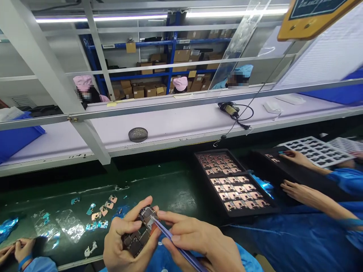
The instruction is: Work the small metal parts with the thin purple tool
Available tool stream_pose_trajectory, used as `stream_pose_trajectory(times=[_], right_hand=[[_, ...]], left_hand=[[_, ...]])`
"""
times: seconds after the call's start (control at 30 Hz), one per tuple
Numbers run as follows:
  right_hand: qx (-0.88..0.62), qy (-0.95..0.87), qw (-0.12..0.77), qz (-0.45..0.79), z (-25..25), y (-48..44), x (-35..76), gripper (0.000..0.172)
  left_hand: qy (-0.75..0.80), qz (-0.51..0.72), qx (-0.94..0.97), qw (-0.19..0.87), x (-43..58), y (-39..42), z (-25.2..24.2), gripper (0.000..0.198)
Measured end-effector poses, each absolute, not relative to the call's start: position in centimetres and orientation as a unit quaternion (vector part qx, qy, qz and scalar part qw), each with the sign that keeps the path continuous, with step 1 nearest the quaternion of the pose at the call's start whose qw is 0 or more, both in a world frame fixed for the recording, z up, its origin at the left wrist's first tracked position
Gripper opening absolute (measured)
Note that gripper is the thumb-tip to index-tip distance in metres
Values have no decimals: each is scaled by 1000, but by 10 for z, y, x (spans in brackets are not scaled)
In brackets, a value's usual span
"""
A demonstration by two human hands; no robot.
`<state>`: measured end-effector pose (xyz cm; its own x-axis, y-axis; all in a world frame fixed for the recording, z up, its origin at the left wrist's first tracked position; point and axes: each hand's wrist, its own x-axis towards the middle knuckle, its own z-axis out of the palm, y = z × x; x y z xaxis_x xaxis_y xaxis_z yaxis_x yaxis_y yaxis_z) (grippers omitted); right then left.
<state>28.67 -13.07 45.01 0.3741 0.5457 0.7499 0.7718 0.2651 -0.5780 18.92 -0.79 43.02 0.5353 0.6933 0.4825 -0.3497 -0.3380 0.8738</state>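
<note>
- Blue tweezers (170, 236) pinched in your right hand (195, 238), tip touching the circuit board (138, 234)
- Your left hand (116, 245) grips that board, fingers closed on its edges
- Black tray (204, 153): copper-coloured boards (238, 192) in rows, both sections filled

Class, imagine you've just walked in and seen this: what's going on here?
On a green belt, a person's left hand holds a circuit board while the right hand brings blue tweezers to it. Shiny scraps lie nearby. A co-worker's hand rests beside a black tray of copper-coloured boards.
</note>
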Motion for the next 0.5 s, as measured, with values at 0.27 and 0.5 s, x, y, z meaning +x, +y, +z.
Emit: stream_pose_trajectory(times=[0.27, 0.5], right_hand=[[-645, -514, 543, -158, 454, -136, 278, 25], [-621, -446, 604, -226, 430, -124, 264, 12]], left_hand=[[190, 472, 647, 567, 193, -20, 434, 31], [190, 473, 652, 561, 191, -19, 433, 31]])
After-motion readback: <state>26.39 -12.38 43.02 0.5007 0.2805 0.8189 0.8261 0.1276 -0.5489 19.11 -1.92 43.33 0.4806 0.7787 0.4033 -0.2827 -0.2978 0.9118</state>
